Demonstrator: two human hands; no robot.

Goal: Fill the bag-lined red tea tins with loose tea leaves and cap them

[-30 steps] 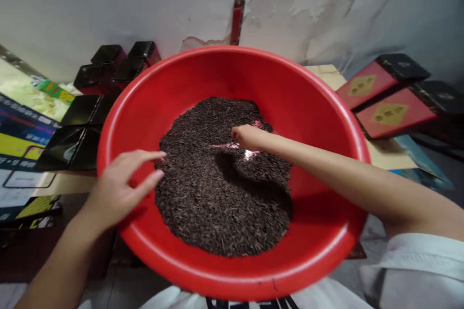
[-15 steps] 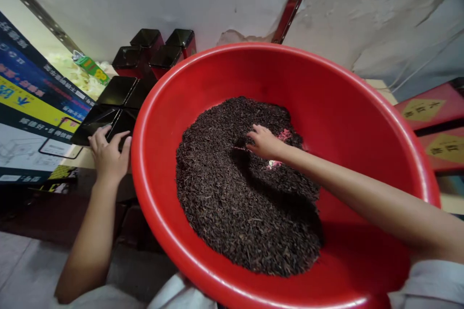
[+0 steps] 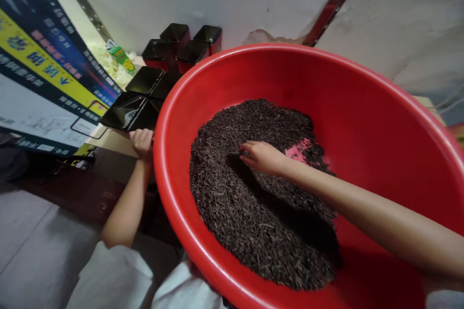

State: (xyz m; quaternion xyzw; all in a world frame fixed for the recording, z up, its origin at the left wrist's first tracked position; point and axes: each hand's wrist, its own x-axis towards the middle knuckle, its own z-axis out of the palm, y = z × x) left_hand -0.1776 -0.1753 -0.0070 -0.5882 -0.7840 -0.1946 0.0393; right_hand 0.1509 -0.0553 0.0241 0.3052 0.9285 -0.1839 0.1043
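Observation:
My right hand is over the dark dried tea leaves heaped in a big red plastic basin. Its fingers are drawn together and curled; whatever may be inside them is hidden. A long shadow of the arm falls across the leaves. Outside the basin's left rim, my left hand is closed, knuckles up, against the near side of a group of black square open-topped tins. What its fingers grip cannot be seen. A pink patch shows through the leaves beside my right wrist.
More square tins, red-sided, stand behind by the wall. A printed cardboard box leans at left, near a green carton. A dark red strip rests against the peeling wall.
My left hand has gone from spread fingers at the tins to a closed grip at their near side. My right hand's fingers have drawn together. The view has shifted left.

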